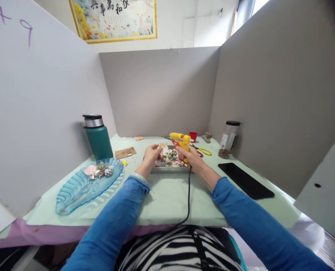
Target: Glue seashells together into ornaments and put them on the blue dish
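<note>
My right hand is wrapped round the handle of a yellow glue gun, its nozzle pointing left. From its handle a black cord runs down over the table's front edge. Between the fingers of my left hand is a pale whitish seashell, held just left of the nozzle; I cannot tell whether they touch. Under both hands stands a shallow metal tray filled with small shells. My hands partly hide its sides.
A blue shell-shaped dish with several shells sits left, before a green bottle. Brown cardboard lies nearby. Yellow-handled scissors, a red cup, a clear jar and a black phone-like slab are right. Grey panels enclose the table.
</note>
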Available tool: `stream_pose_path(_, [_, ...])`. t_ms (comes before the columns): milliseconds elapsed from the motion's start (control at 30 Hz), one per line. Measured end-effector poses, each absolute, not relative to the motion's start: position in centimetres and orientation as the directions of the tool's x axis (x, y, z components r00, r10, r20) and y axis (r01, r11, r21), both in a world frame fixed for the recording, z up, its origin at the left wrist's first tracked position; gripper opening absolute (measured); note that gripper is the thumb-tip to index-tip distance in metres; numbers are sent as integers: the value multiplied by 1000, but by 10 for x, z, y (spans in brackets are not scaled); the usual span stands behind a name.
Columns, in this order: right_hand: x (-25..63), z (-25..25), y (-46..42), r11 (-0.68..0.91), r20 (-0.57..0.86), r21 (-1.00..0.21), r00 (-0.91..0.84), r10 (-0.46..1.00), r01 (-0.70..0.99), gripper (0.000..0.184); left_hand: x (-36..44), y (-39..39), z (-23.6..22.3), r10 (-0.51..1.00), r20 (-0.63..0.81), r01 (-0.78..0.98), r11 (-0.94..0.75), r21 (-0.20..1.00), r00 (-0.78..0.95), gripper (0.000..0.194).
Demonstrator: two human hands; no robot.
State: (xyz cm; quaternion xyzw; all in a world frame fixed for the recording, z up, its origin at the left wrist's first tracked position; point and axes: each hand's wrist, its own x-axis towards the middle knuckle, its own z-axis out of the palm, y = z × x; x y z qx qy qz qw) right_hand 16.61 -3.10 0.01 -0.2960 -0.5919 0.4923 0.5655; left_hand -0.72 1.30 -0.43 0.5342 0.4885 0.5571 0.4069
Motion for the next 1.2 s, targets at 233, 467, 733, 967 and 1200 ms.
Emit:
stream_pose_path(233, [161, -1, -34, 371, 350, -928, -249, 903, 40, 44, -8, 12, -5, 970, 200, 163, -176, 971, -140, 16])
stream_pose_path(467, [161, 2, -36, 351, 313, -928, -251, 916, 122, 36, -8, 12, -4, 963, 231, 124, -215, 969, -140, 23])
stream_pose_path(733, [161, -2, -32, 346, 318, -933, -218, 923, 102, 35, -6, 10, -2, 955, 258, 73, -249, 966, -145, 20])
stream_pose_path(967, [160, -1, -32, 310, 294, -949, -193, 936, 62, 35, -6, 5, 1, 976, 174, -18, -178, 984, -134, 18])
stream_pose_path(1200, [162, -4, -29, 328, 320, -945, -168, 933, 22, 36, -5, 6, 2, 975, 152, -61, -164, 985, -161, 12])
